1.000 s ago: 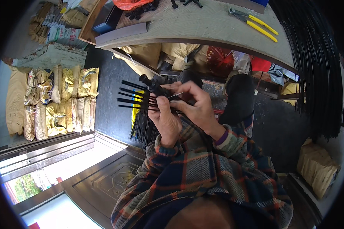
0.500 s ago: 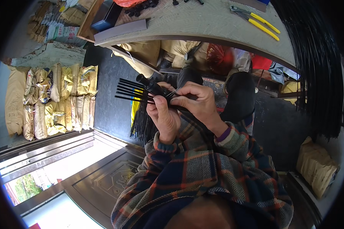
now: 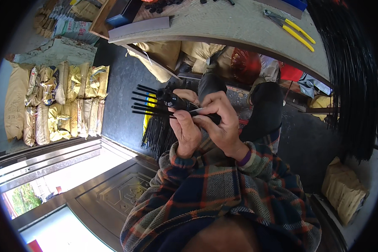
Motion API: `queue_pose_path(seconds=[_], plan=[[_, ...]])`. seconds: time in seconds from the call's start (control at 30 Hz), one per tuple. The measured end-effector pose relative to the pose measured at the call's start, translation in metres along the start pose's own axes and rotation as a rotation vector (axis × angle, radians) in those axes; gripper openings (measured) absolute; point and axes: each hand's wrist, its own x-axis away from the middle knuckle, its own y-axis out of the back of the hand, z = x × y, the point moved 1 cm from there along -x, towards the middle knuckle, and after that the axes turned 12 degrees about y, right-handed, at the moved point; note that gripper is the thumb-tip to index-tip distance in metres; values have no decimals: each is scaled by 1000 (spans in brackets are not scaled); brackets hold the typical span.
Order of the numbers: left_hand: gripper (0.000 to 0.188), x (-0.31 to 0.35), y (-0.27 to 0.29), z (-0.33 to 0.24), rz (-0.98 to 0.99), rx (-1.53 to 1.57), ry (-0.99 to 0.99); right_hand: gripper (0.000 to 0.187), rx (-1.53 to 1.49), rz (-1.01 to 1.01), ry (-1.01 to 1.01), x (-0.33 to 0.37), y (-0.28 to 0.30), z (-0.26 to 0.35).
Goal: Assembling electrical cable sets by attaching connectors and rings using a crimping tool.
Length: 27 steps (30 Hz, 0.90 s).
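Note:
My left hand [image 3: 185, 133] is closed around a bundle of thin black rods [image 3: 149, 110], whose ends stick out to the left past the thumb. Lying across them is a short, thick black cylinder [image 3: 169, 100] with pale markings, also within the left hand's grip. My right hand [image 3: 219, 122] is closed in a pinch against the right side of this bundle. A thin pale sliver shows at its fingertips, too small to name. Both hands meet above my lap, and the fingers partly hide the middle of the bundle.
Ahead, a worktable [image 3: 222, 27] bears yellow-handled pliers [image 3: 290, 29], a flat grey strip [image 3: 140, 28] and small black parts [image 3: 161, 5]. Long black strands [image 3: 350, 84] hang at the right. Wrapped brown packages [image 3: 65, 105] lie left; a paper sack [image 3: 344, 189] stands right.
The black cylinder and rods have shifted slightly right and down in view, the cylinder now lying flatter. The right fingers have moved slightly right and curl closer together at the bundle.

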Motion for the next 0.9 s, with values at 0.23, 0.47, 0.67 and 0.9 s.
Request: queue_pose_path(seconds=[0.23, 0.47, 0.67, 0.9], plan=[[50, 3, -2, 0, 50, 30, -70, 40, -658, -38, -348, 4, -1, -21], [56, -2, -5, 0, 70, 1, -67, 54, -693, 75, -494, -8, 9, -27], [24, -7, -6, -10, 217, -153, -105, 51, -839, 38, -492, -10, 8, -39], [20, -15, -20, -15, 147, -243, -38, 44, -615, 384, -452, -39, 74, -35]])
